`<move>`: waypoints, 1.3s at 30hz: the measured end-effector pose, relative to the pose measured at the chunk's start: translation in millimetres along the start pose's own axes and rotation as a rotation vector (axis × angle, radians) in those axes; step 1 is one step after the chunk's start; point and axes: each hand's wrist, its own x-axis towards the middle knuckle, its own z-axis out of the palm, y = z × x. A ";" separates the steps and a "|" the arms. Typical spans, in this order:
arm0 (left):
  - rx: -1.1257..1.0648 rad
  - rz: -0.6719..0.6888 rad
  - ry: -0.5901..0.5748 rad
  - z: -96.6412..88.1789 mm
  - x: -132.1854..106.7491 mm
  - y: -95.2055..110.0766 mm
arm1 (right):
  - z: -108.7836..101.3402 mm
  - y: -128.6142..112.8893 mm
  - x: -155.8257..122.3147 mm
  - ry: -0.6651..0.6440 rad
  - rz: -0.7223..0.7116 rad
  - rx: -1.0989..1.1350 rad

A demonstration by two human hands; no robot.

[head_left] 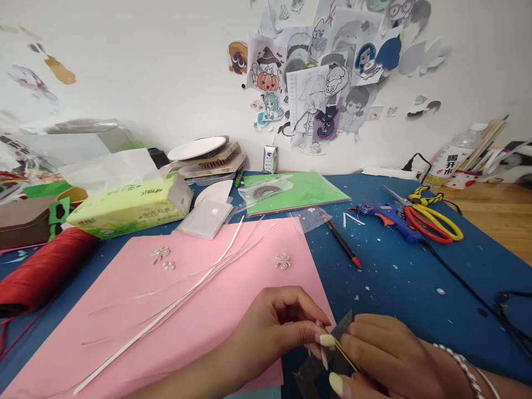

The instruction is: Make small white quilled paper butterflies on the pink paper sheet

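My left hand (286, 324) is closed in a pinch over the right edge of the pink paper (233, 288). A small pale piece shows at its fingertips, mostly hidden, and I cannot make out what it is. My right hand (378, 354) meets it from the right, its fingers curled around a slim yellow-and-dark tool (348, 356) whose kind is covered. Below both hands is a dark grey flat piece (310, 377) with a pointed corner. On the paper lie long white paper strips (166, 313), a coiled paper ornament (282, 261) and another ornament (160, 254) with small white pieces beside it.
To the right are a blue glue gun (390, 219) with its cord, red-and-yellow-handled scissors (432, 221) and a black-red pen (343, 244). Green sheets (311, 191) lie behind. At left stand a tissue pack (133, 205) and a red thread spool (45, 271).
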 end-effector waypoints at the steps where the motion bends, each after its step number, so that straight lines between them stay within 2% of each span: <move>1: -0.014 -0.003 0.005 0.6 0.0 -0.2 | 1.5 0.3 -1.2 -0.001 -0.018 -0.009; 5: -0.064 0.004 0.009 2.8 0.5 -0.8 | 6.5 -0.3 -3.9 0.058 -0.024 -0.038; 14: -0.103 0.029 -0.014 4.6 0.0 0.7 | 9.9 -11.0 -10.7 0.070 0.166 0.127; 20: -0.107 0.027 -0.018 4.6 -0.8 0.5 | 11.0 -14.8 -9.4 0.115 0.240 0.027; 27: -0.102 0.034 -0.022 3.9 0.1 0.2 | 7.5 -8.9 -6.6 0.092 0.125 -0.020; 36: -0.117 0.029 -0.022 4.6 -0.6 0.8 | 7.6 -10.2 -7.8 0.098 0.124 0.008; 39: -0.110 0.028 -0.017 5.2 0.2 0.5 | 5.2 -10.2 -7.3 0.066 0.076 0.008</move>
